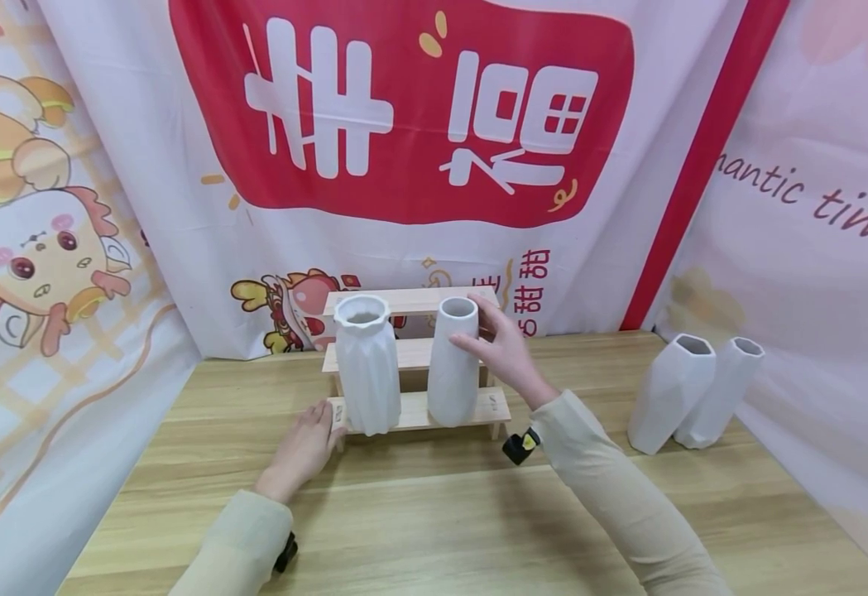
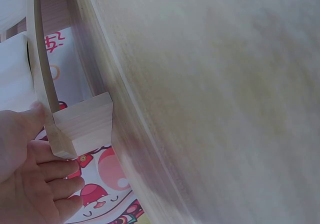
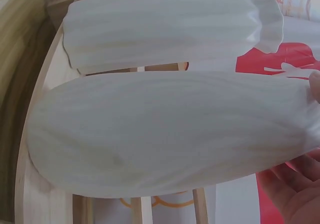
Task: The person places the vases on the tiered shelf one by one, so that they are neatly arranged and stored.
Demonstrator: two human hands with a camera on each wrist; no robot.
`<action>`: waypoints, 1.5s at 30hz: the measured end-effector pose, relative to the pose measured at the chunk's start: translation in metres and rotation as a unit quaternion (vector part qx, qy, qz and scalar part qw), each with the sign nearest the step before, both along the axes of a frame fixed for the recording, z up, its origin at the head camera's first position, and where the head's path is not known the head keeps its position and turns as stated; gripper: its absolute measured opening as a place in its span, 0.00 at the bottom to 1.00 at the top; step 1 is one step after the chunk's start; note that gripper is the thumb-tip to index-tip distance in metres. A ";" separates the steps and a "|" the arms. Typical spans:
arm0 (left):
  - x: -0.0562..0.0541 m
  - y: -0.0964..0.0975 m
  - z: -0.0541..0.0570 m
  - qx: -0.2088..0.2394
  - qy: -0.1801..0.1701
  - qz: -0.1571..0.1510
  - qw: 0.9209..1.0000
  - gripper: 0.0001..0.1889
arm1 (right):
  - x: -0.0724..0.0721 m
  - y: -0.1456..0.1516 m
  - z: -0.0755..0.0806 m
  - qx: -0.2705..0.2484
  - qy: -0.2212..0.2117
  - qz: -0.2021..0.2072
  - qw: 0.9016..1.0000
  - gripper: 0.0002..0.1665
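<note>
My right hand (image 1: 506,348) grips a smooth white vase (image 1: 453,372) near its rim, thumb in front and fingers round the far side. That vase stands upright on the lowest board of a three-tier wooden shelf (image 1: 414,422). To its left on the same board is a white fluted vase (image 1: 369,377) with a wavy rim, also in the right wrist view, where the smooth vase (image 3: 150,134) lies across the middle. At the lowest board's left end, my left hand (image 1: 303,447) holds the corner. The left wrist view shows its thumb (image 2: 34,116) against the board's edge.
Two faceted white vases (image 1: 672,397) stand close together at the right of the wooden table (image 1: 419,513). Behind the shelf hangs a red and white printed cloth (image 1: 404,199), with more printed cloth along both sides.
</note>
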State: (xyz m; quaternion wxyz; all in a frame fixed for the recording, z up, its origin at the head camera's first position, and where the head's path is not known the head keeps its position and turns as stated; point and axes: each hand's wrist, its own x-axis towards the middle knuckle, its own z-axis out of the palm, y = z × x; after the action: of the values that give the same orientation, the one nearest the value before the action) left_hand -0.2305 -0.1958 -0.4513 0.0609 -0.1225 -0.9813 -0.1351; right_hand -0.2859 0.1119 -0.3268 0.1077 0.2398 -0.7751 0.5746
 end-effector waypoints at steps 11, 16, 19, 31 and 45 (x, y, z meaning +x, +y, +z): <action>-0.001 0.001 0.001 0.001 -0.002 -0.001 1.000 0.30 | 0.002 0.013 -0.002 -0.005 -0.009 -0.003 1.000 0.41; -0.001 0.000 0.000 -0.002 -0.003 -0.002 1.000 0.30 | 0.003 0.020 -0.001 -0.005 -0.010 -0.013 1.000 0.40; -0.002 0.000 -0.001 -0.003 -0.002 -0.002 1.000 0.30 | 0.004 0.025 0.000 -0.013 -0.008 -0.009 1.000 0.39; -0.002 0.000 -0.003 0.003 0.004 -0.003 1.000 0.30 | 0.008 0.043 -0.003 -0.004 0.007 -0.041 0.999 0.36; -0.003 0.000 -0.004 0.005 0.001 -0.003 1.000 0.30 | 0.011 0.070 0.000 -0.013 -0.020 -0.063 0.998 0.37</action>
State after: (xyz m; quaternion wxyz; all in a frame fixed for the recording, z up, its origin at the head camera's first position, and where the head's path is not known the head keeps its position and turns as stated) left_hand -0.2336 -0.1963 -0.4556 0.0617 -0.1257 -0.9802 -0.1400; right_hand -0.2748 0.1824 -0.3264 0.1315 0.1778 -0.7831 0.5813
